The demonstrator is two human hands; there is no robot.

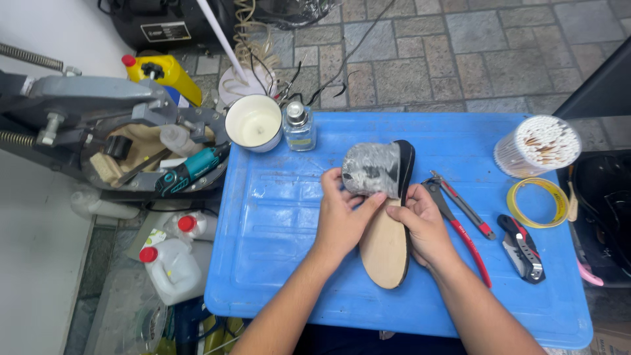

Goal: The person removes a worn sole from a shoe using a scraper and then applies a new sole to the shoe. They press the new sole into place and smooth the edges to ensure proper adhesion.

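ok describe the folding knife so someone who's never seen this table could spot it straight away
Start at the blue plastic table and go to its right edge, below the yellow tape roll. The folding knife lies there, right of the red-handled pliers. It is short and chunky, black and grey with red accents, unlike the long, thin pliers.

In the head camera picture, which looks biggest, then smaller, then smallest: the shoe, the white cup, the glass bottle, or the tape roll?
1. Shoe, held by both hands, clearly the biggest.
2. White cup and tape roll: they look about alike, so no ranking.
3. Glass bottle, the smallest.
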